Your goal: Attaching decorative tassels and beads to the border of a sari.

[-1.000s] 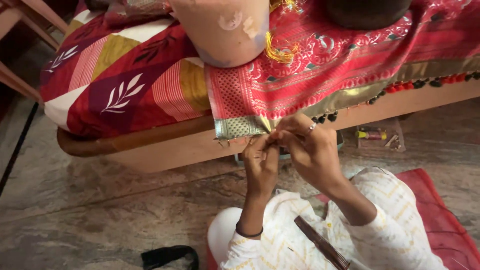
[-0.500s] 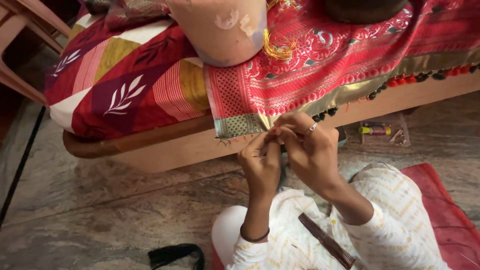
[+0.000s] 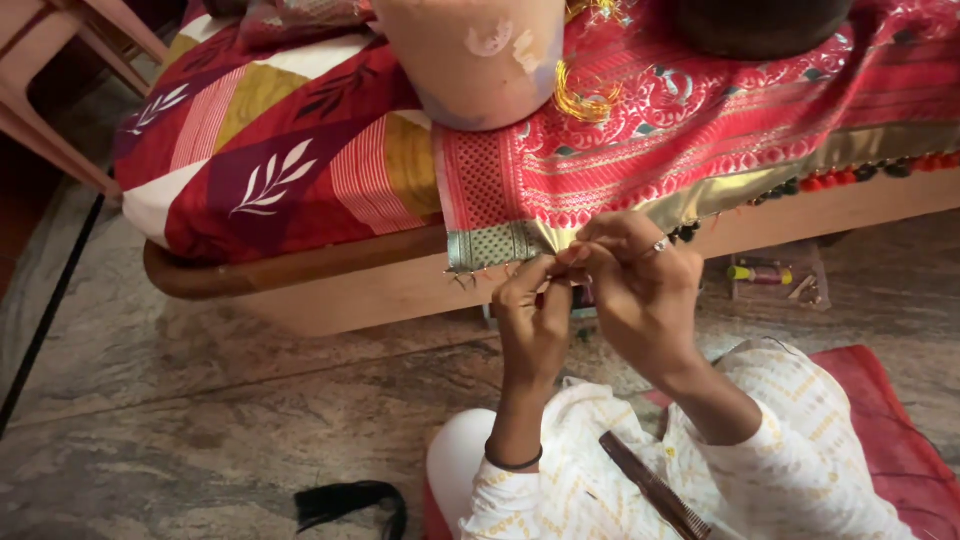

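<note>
Across the top, a low wooden bed [image 3: 330,290] carries a patterned maroon bedsheet [image 3: 260,150] and a red woven cloth with a gold and green border [image 3: 700,130], its edge hanging over the bed's side. At that hanging border, the right hand [image 3: 640,290] and left hand [image 3: 535,320] meet, fingertips pinched together on something too small to make out. Pulling hard could, I judge, slide the cloth off the bed.
</note>
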